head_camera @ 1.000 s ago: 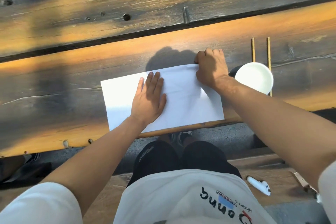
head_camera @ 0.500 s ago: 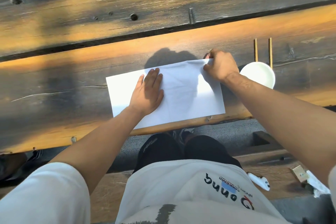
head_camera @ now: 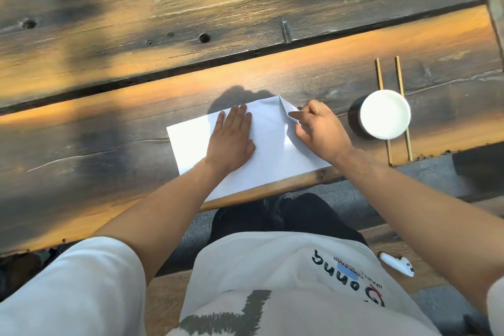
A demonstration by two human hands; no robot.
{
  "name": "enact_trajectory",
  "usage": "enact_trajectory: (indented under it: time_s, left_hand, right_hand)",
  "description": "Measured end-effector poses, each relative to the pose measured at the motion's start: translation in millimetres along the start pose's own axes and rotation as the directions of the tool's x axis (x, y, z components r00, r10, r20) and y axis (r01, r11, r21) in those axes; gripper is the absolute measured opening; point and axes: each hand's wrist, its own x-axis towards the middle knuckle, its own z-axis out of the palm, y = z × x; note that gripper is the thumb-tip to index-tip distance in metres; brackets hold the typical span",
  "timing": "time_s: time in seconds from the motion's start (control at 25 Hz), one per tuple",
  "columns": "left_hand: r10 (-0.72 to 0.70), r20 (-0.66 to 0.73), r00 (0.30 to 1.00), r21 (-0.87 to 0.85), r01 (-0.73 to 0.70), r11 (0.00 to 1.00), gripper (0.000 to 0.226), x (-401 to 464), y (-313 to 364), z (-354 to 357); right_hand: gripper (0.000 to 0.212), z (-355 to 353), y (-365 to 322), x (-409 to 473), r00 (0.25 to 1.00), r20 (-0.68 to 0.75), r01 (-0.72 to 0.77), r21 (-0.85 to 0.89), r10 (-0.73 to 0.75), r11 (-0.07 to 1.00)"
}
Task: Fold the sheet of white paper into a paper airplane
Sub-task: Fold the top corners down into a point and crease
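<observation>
The white paper (head_camera: 272, 144) lies on the dark wooden table (head_camera: 109, 123), close to its near edge. My left hand (head_camera: 231, 139) rests flat on the middle of the sheet, fingers together and pointing away from me. My right hand (head_camera: 316, 128) pinches the sheet's far right corner, which is lifted and turned inward over the paper. A faint crease runs across the sheet beside my left hand.
A white cup (head_camera: 384, 114) stands just right of my right hand, on two wooden chopsticks (head_camera: 392, 106). The table's near edge (head_camera: 272, 194) runs under the paper. A small white object (head_camera: 396, 264) lies on the bench by my right side.
My right hand has lifted the paper's far right corner and folded it inward. My left hand stays pressed on the sheet. The view has shifted a little.
</observation>
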Motion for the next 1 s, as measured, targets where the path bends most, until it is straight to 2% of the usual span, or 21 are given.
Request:
enact_trajectory:
  time_s: [0.08, 0.2, 0.44, 0.68, 1.0]
  left_hand:
    - [0.005, 0.014, 1.000, -0.020, -0.005, 1.000, 0.072, 3.5, 1.2, -1.9]
    - [-0.010, 0.053, 0.999, -0.026, 0.011, 1.000, 0.076, 7.4, -1.7, -3.4]
    - [-0.048, 0.044, 0.998, -0.010, 0.049, 0.999, 0.083, 10.0, -2.1, -0.6]
    - [-0.097, 0.011, 0.995, 0.048, 0.096, 0.994, 0.087, 8.1, -5.4, 1.9]
    - [-0.150, 0.003, 0.989, -0.003, 0.150, 0.989, 0.093, 7.4, -8.3, 0.0]
  right_hand:
    - [0.031, 8.5, -4.5, -13.3, 0.997, -0.065, 0.047, -0.010, -0.047, 0.999]
    - [0.030, 19.0, -16.5, -32.1, 0.993, -0.088, 0.078, -0.027, -0.080, 0.997]
    - [0.036, 31.8, -29.1, -58.2, 0.985, 0.012, 0.175, -0.007, -0.175, 0.985]
    - [0.039, 39.1, -35.8, -69.7, 0.982, 0.044, 0.181, 0.016, -0.182, 0.983]
    - [0.043, 55.1, -41.4, -75.5, 0.981, 0.137, 0.138, -0.004, -0.136, 0.990]
